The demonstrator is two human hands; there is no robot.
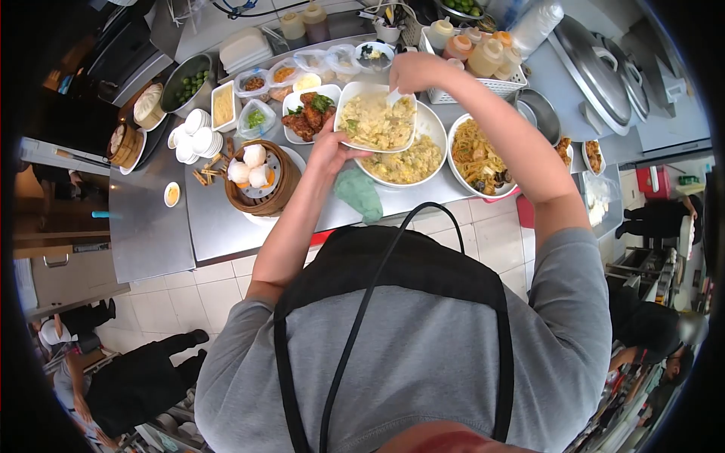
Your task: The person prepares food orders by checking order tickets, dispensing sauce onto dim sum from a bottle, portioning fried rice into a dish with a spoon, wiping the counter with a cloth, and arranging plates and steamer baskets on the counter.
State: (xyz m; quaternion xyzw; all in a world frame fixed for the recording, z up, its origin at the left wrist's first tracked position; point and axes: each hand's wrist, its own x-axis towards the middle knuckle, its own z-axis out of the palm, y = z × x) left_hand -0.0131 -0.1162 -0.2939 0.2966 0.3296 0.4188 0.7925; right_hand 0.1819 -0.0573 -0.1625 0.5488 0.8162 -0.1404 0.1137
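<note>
My left hand (330, 152) grips the near left edge of a white square bowl (337, 130) filled with a pale yellow, egg-like food (374, 121). Over the bowl's far right corner, my right hand (413, 73) closes round a white spoon (393, 97) whose tip points down at the food. The bowl overlaps a larger round white bowl (441, 160) of similar yellow food. Left of my left hand sits a square plate of browned chicken pieces (306, 121) with greens. A crumpled green cloth (358, 195) lies below the round bowl.
A bamboo steamer (264, 204) with buns stands at left, near stacked small white dishes (198, 140). A bowl of noodles (479, 155) is at right. Behind it, a white basket (491, 89) holds squeeze bottles. Large metal lids (593, 68) lean at far right. Other people stand at both sides.
</note>
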